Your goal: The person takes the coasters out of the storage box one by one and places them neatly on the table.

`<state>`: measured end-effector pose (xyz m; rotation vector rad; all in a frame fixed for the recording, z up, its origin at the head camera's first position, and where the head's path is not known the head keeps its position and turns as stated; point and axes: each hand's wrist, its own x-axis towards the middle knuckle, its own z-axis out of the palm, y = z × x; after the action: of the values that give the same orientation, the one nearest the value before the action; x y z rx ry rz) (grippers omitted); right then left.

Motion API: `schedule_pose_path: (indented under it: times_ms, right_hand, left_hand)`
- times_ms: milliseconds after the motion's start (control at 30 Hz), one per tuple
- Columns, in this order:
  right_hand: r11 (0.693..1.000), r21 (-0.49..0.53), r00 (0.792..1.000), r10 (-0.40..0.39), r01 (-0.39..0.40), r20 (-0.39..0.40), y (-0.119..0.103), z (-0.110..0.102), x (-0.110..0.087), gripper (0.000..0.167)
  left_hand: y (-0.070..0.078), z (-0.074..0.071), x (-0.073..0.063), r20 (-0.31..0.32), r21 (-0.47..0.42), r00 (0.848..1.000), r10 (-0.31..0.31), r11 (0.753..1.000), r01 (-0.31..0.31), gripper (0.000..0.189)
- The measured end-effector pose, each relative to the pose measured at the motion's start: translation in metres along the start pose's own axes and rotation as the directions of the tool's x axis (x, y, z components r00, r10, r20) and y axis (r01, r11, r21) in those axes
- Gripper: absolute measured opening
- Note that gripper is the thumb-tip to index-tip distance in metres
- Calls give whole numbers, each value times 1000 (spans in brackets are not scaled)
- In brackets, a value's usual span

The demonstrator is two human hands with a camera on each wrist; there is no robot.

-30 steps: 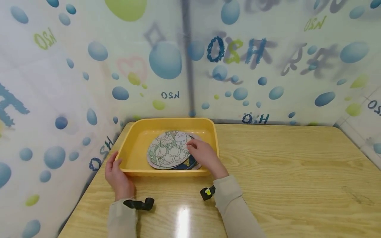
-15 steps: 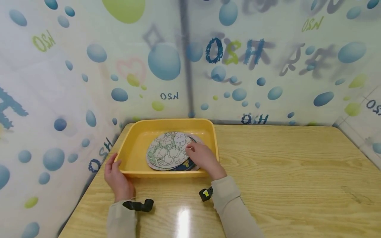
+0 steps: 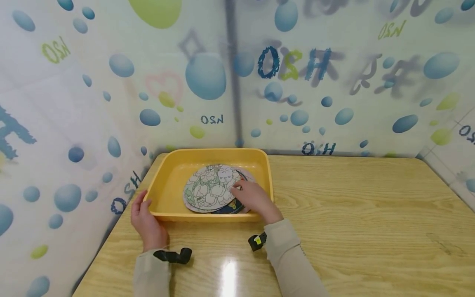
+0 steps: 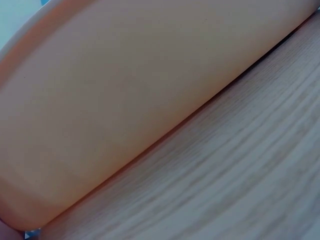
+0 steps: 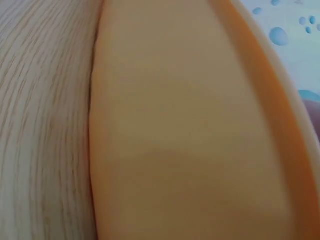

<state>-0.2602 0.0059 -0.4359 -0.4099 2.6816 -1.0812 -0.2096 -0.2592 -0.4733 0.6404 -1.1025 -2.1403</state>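
Note:
A shallow yellow plastic tray [image 3: 159,181] stands on the table. In it lies a round card [image 3: 208,192] with a line drawing of flowers and a small animal, on top of a dark blue card [image 3: 231,207] and a pinkish one. My left hand [image 3: 148,222] holds the tray's front left corner from outside, thumb by the rim. Reaching over the front rim, my right hand [image 3: 254,198] has bent fingers at the line-drawn card's right edge. Whether they pinch it is hidden. Both wrist views show mostly the tray's outer wall [image 4: 125,90].
The wooden table [image 3: 356,222] extends to the right and in front of the tray. Behind and to the left rise walls [image 3: 315,99] printed with bubbles and lettering. A black camera mount sits at each wrist.
My right fingertips have shifted very slightly at the card's edge. The left hand, the tray and the cards stay where they were.

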Motion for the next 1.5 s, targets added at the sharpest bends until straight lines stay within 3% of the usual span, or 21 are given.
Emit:
schedule_pose_path:
  times_ms: [200, 433, 733, 867, 1100, 1333, 1500]
  right_hand:
    - [984, 177, 999, -16, 24, -50, 5, -2, 4, 35]
    - [929, 365, 997, -69, 58, 16, 8, -8, 3, 34]
    - [959, 280, 988, -87, 48, 130, 5, 0, 1, 37]
    - [976, 203, 981, -112, 79, 160, 4, 0, 0, 40]
    - [975, 31, 929, -220, 221, 297, 2, 2, 0, 50]
    - [967, -16, 946, -246, 255, 212, 0, 1, 0, 44]
    - [977, 56, 974, -209, 205, 82, 1, -2, 2, 37]
  left_hand:
    - [-1, 0, 0, 3, 16, 1000, 3, 1000, -3, 30]
    - [-3, 5, -1, 10, 35, 1000, -2, 999, 2, 33]
    - [1, 1, 0, 7, 33, 1000, -14, 999, 14, 34]
    - [0, 1, 0, 17, 25, 1000, -18, 1000, 17, 34]
    - [-1, -2, 1, -1, 40, 1000, -15, 999, 15, 35]
    - [-1, -2, 0, 15, 35, 1000, -6, 999, 6, 34]
    - [-1, 0, 0, 12, 39, 1000, -9, 999, 9, 34]
